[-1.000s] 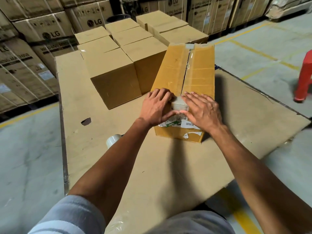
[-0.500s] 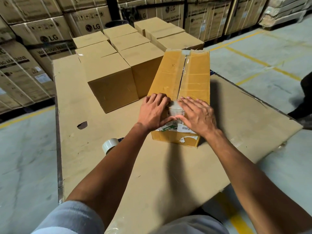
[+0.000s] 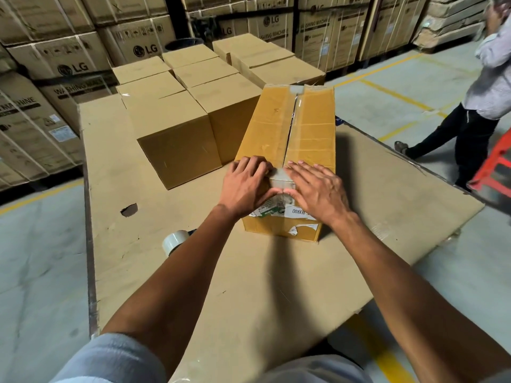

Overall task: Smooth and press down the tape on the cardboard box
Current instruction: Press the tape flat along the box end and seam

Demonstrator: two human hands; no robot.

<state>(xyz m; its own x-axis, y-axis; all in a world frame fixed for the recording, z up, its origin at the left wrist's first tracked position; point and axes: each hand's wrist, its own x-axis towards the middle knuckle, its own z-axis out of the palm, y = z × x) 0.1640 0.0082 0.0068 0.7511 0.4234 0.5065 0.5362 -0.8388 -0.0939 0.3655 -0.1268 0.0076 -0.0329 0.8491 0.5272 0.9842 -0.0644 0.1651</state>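
Work surface: a cardboard-covered table [image 3: 132,167] is being seen, its left edge running beside bare concrete floor [image 3: 36,258]; a dark hole [image 3: 129,210] is showing near that edge.
Tape roll: one roll of clear packing tape [image 3: 174,241] is lying on the table left of the left forearm, partly hidden by it.
Plain boxes: nine smaller closed cardboard boxes [image 3: 177,139] are being counted, packed together at the table's far end; the nearest is standing just beside the long box's left side.
Left hand: the left hand [image 3: 246,186] is being pressed palm down on the near left top, fingers curled slightly, nothing gripped.
Tape: the tape [image 3: 281,178] is lying along the centre seam and over the near edge, between the two hands.
Cardboard box: one long cardboard box [image 3: 309,128] is resting on the table, reaching toward its far right edge.
Right hand: the right hand [image 3: 318,192] is being laid flat and spread on the near right top, holding nothing; the thumbs are almost meeting.
Open room: bare table is lying near and right of the box.
Surroundings: stacked LG washing machine cartons [image 3: 69,59] are lining the back; another person [image 3: 481,106] is standing on the yellow-lined floor at right, beside a red object [image 3: 495,170].
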